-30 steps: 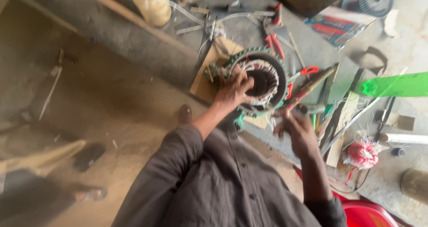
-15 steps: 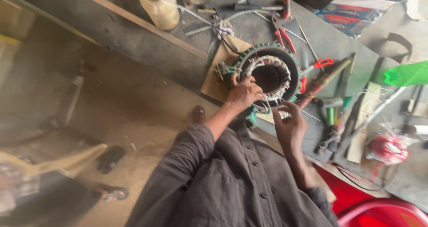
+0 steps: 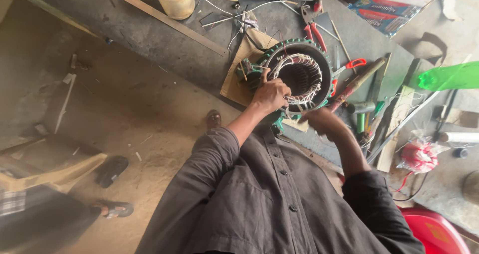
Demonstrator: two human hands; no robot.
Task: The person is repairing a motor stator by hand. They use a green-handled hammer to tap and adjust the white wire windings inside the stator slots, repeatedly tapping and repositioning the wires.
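White winding wires are sitting under my left hand [image 3: 270, 94], whose grip is closing on the near rim of the green motor stator [image 3: 298, 74]. My right hand [image 3: 322, 122] is hovering just beside its lower edge, grip curled; I cannot tell what it is holding. The stator is lying on cardboard [image 3: 240, 79] on the grey counter [image 3: 164, 49], with red-handled pliers [image 3: 315, 34] nearby.

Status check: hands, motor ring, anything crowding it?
Left hand gripping the motor ring rim. Right hand at its near edge, grip unclear. Pliers, scissors and loose tools crowd the right side.
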